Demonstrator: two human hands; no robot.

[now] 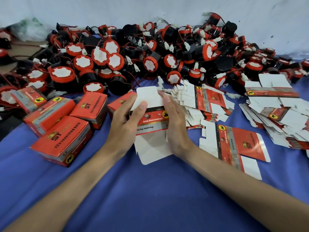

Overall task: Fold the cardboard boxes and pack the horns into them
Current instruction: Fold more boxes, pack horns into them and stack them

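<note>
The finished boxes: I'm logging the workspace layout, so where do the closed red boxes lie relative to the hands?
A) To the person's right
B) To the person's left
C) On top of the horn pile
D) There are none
B: the closed red boxes lie on the blue cloth, left of the left hand; flat blanks lie right.

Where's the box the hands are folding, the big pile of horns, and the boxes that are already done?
Box being folded (151, 118), head view: its red printed panel between the hands.
Pile of horns (115, 60), head view: one horn's white face.
Finished boxes (62, 141), head view: nearest box's red top.
</note>
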